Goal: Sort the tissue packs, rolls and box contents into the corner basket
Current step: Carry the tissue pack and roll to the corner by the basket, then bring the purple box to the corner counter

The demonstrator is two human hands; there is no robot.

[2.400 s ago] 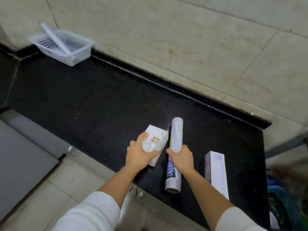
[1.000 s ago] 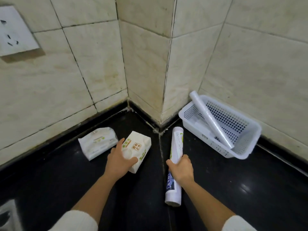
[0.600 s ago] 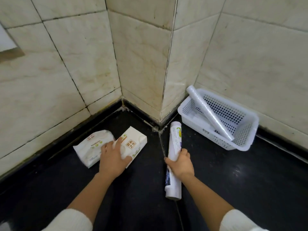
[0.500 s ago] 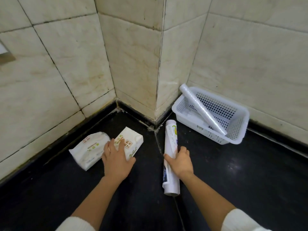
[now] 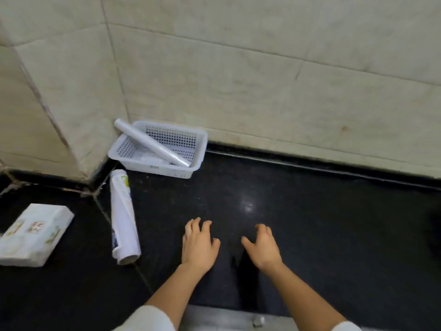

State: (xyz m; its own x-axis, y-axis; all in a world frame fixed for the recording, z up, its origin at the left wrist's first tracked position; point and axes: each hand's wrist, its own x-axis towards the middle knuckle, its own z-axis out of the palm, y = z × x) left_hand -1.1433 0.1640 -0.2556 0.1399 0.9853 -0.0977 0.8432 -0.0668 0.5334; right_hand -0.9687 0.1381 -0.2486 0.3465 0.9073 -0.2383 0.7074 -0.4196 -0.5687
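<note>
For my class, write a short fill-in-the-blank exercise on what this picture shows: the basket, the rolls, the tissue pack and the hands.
1. The thin clear roll leans across the white ____, one end sticking out over the rim.
2. The printed paper roll lies on the black ____, outside the basket.
3. The left hand and right hand are both ____, holding nothing.
4. The tissue pack lies to the ____ of the printed paper roll.

Answers: basket; counter; empty; left
</note>
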